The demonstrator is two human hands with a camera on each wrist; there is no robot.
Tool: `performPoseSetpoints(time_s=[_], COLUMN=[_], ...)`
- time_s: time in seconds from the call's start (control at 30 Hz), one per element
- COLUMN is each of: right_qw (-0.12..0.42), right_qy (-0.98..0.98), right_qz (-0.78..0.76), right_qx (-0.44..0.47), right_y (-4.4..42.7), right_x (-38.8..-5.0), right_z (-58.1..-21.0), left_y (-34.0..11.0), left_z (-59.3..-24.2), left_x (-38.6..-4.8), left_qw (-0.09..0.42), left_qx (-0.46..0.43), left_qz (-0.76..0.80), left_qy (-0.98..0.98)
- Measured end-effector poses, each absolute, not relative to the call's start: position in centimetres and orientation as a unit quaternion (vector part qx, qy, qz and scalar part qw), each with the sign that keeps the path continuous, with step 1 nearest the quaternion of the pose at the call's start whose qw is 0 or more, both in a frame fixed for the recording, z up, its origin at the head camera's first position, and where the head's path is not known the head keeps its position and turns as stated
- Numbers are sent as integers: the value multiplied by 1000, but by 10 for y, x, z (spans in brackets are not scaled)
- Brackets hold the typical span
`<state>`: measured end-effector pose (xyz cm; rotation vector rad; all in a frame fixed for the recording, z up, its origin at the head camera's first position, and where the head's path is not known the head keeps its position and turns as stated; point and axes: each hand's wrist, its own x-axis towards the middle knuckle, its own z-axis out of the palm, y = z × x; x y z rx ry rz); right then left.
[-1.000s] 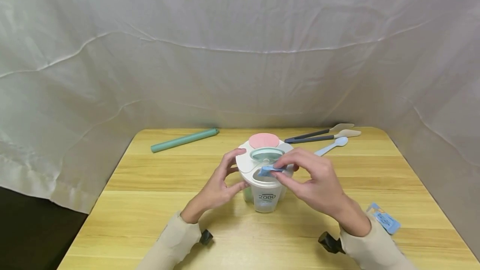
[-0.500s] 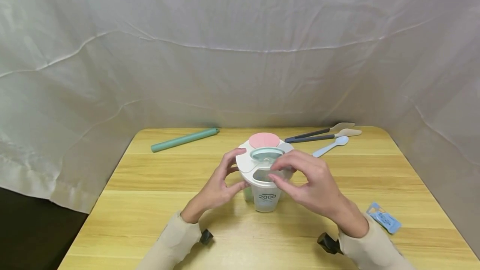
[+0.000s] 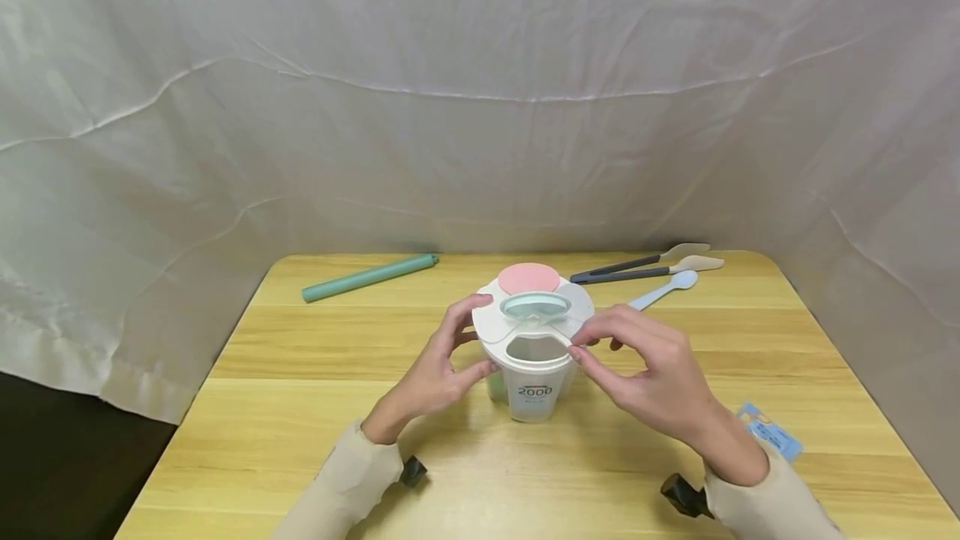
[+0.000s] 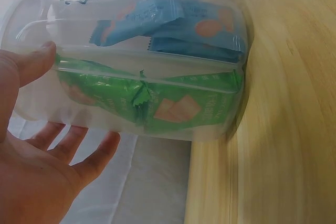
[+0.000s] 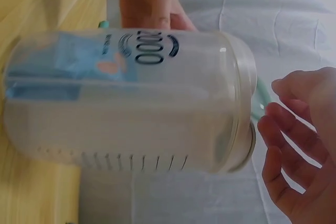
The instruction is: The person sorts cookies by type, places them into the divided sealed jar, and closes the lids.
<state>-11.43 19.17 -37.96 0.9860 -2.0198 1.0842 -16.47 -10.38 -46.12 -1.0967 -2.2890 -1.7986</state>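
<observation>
A clear storage container [image 3: 535, 407] with a white lid stands upright on the table, "2000" printed on its front. Its green flip cap [image 3: 535, 305] is raised above the open front hole. My left hand [image 3: 442, 365] grips the container's left side between thumb and fingers. Just right of the hole is my right hand [image 3: 652, 365]; in the right wrist view its loosely bent fingers hold nothing and hang beside the lid. Through the wall in the left wrist view, blue snack packets [image 4: 205, 30] lie in one compartment and green snack packets [image 4: 194, 103] in another.
One blue snack packet [image 3: 778, 435] lies by my right sleeve. Behind, to the right, are dark-handled tongs [image 3: 622, 275] and a light blue spoon [image 3: 663, 289]. A green tube [image 3: 367, 277] lies at the back left, near the grey curtain [image 3: 480, 148].
A second ago my right hand pinched a blue packet over the hole; it has let that packet go into the container. The hand has since drawn off to the right. My left hand stays put.
</observation>
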Motion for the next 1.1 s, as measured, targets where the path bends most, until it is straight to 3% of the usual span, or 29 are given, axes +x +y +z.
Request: performPoseSetpoints(time_s=[0.8, 1.1], right_qw=[305, 247], right_qy=[-875, -921], right_qz=[298, 247], right_qx=[231, 174], right_y=[277, 305], right_x=[-104, -95], right_z=[-429, -445], left_y=[-105, -105], left_z=[-460, -460], left_x=[-163, -162], left_qw=[13, 10], left_qx=[-350, -348], left_qz=[-575, -575], left_qy=[-739, -740])
